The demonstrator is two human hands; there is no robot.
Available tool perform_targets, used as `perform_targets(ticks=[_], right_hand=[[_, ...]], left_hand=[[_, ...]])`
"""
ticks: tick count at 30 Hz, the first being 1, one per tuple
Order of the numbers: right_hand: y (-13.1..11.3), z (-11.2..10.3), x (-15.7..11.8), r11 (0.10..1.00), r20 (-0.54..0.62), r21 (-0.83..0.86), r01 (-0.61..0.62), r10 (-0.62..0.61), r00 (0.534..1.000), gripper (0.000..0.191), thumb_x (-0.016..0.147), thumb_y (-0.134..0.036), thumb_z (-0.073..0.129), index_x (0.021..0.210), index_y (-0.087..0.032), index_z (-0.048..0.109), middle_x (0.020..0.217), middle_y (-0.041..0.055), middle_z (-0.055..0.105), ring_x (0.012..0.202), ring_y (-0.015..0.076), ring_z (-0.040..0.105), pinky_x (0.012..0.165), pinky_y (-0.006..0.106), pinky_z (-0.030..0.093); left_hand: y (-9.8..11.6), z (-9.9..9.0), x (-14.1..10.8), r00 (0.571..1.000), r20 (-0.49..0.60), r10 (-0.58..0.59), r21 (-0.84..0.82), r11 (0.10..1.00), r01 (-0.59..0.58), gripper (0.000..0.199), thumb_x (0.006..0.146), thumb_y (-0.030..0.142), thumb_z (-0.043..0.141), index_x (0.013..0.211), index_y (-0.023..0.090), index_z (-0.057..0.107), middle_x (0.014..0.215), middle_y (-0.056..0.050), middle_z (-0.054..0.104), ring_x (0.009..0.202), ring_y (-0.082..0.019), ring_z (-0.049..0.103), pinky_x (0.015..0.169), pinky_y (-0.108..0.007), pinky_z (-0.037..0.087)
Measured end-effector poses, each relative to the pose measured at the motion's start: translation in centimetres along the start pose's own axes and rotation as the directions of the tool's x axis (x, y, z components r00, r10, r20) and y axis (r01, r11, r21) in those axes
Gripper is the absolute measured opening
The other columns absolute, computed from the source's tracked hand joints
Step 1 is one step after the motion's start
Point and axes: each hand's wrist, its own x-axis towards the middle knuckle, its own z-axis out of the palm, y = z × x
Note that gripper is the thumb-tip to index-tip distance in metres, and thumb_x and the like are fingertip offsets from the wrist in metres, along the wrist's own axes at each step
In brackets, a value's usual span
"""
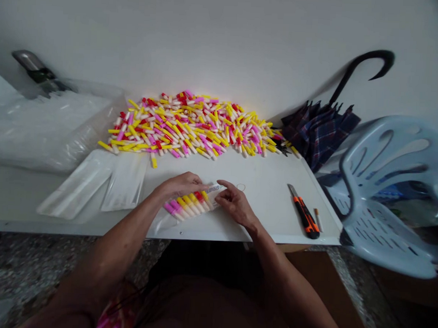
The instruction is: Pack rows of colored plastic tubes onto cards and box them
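Observation:
A clear plastic bag [199, 205] holds a row of short marker-like tubes with pink, yellow and red caps and whitish bodies. It lies slanted near the table's front edge. My left hand [182, 183] grips the bag's upper edge, its fingers stretched together along it and the thumb not clearly seen. At the bag's right end, my right hand [235, 203] has curled fingers holding the plastic, with index finger and thumb on its edge. Behind both hands spreads a large pile of the same capped tubes [191, 126].
Flat stacks of clear bags [124, 181] lie left, beside a large plastic sack [53, 128]. On the right are an orange-black utility knife [304, 213], blade out, and a cigarette [318, 220]. A folded umbrella [313, 132] and a light blue chair [392, 191] stand beyond the table's right edge.

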Motion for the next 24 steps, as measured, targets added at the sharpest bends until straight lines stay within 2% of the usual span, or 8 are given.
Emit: perform_targets(ticks=[4,10,12,14,16,17,20,24], right_hand=[[-1.6,-1.0,0.6,0.993,0.067,-0.055,0.100,-0.097,0.993,0.054,0.092,-0.026,0.069,0.145,-0.020,0.059,0.085,-0.0007,0.070,0.076,0.0142,0.060,0.074,0.029,0.047],[-2.7,-0.9,0.8,0.971,0.071,-0.148,0.190,-0.181,0.981,0.050,0.095,-0.030,0.068,0.144,-0.023,0.059,0.086,-0.0002,0.071,0.074,0.0145,0.061,0.072,0.029,0.048],[-2.7,-0.7,0.5,0.960,-0.089,-0.204,0.191,-0.212,0.973,0.050,0.094,-0.034,0.071,0.142,-0.023,0.060,0.095,0.0019,0.072,0.075,0.0145,0.060,0.071,0.029,0.049],[-2.6,-0.6,0.2,0.965,-0.333,-0.221,0.142,-0.212,0.919,0.052,0.091,-0.040,0.075,0.138,-0.023,0.061,0.101,0.0039,0.071,0.075,0.0149,0.059,0.070,0.029,0.049],[-2.3,-0.7,0.0,0.987,-0.474,-0.154,0.052,-0.120,0.872,0.049,0.090,-0.048,0.076,0.129,-0.021,0.064,0.094,0.0033,0.069,0.073,0.0155,0.058,0.066,0.029,0.048],[-2.1,-0.7,-0.1,0.994,-0.474,-0.109,-0.002,-0.051,0.879,0.045,0.090,-0.052,0.074,0.121,-0.020,0.066,0.086,0.0021,0.067,0.070,0.0157,0.057,0.063,0.029,0.047],[-1.5,-0.9,0.0,0.989,-0.326,-0.071,-0.130,0.100,0.940,0.041,0.091,-0.060,0.070,0.095,-0.019,0.070,0.069,-0.0008,0.059,0.062,0.0151,0.053,0.056,0.027,0.040],[-0.7,-1.1,0.2,0.973,-0.210,-0.157,-0.172,0.137,0.968,0.045,0.093,-0.061,0.065,0.077,-0.019,0.066,0.062,-0.0010,0.055,0.058,0.0139,0.046,0.053,0.026,0.034]], left_hand=[[0.7,0.0,0.0,0.996,0.073,0.047,-0.127,0.991,-0.037,0.052,0.072,0.069,0.078,0.073,0.017,0.073,0.062,0.001,0.059,0.057,-0.013,0.046,0.055,-0.027,0.029],[1.4,1.0,-0.9,0.988,0.138,0.071,-0.454,0.891,-0.001,0.047,0.068,0.057,0.087,0.088,0.016,0.074,0.077,-0.001,0.068,0.065,-0.015,0.058,0.061,-0.026,0.041],[1.1,1.4,-1.1,0.994,0.092,0.058,-0.483,0.876,-0.006,0.045,0.070,0.055,0.086,0.088,0.016,0.072,0.074,0.000,0.065,0.062,-0.014,0.057,0.058,-0.025,0.040],[0.8,1.7,-1.2,0.998,0.021,0.055,-0.494,0.868,-0.038,0.042,0.072,0.054,0.084,0.084,0.016,0.069,0.070,0.002,0.061,0.059,-0.012,0.053,0.056,-0.024,0.039],[0.5,1.9,-1.4,0.997,-0.055,0.055,-0.486,0.871,-0.075,0.042,0.074,0.055,0.082,0.077,0.016,0.065,0.067,0.003,0.056,0.057,-0.010,0.049,0.054,-0.022,0.036],[0.4,2.0,-1.5,0.995,-0.083,0.056,-0.476,0.875,-0.088,0.043,0.075,0.056,0.081,0.074,0.016,0.063,0.066,0.004,0.054,0.057,-0.010,0.047,0.054,-0.022,0.034],[0.3,2.2,-1.6,0.995,-0.084,0.062,-0.446,0.890,-0.093,0.045,0.076,0.059,0.079,0.074,0.017,0.062,0.065,0.005,0.052,0.056,-0.009,0.044,0.053,-0.022,0.032],[0.2,2.6,-1.0,0.997,-0.003,0.081,-0.363,0.929,-0.077,0.046,0.077,0.061,0.076,0.077,0.017,0.064,0.066,0.004,0.053,0.058,-0.011,0.047,0.054,-0.023,0.034]])
